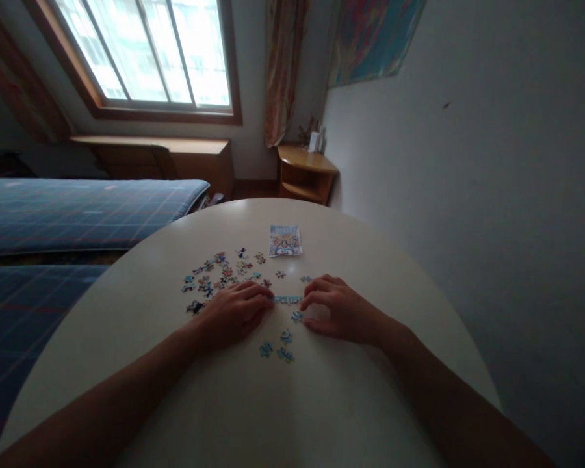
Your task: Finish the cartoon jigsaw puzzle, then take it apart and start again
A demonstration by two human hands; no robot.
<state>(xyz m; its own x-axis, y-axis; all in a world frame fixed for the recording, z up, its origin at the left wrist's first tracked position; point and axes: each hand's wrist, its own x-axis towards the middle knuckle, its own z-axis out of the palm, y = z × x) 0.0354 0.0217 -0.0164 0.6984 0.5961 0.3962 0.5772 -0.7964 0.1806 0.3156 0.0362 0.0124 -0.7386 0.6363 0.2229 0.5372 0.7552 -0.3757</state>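
Observation:
My left hand [236,311] lies on the round white table [253,403], fingers together, their tips touching the left end of a short joined strip of blue puzzle pieces [287,299]. My right hand [336,309] has curled fingers that pinch the strip's right end. A scatter of several loose puzzle pieces [221,270] lies just beyond my left hand. A few blue pieces [279,344] lie between my wrists. A small picture card [285,240] rests farther back on the table.
A bed with a blue plaid cover [78,208] runs along the left. A wooden corner shelf [305,172] stands by the window [151,52]. A grey wall [492,195] is close on the right.

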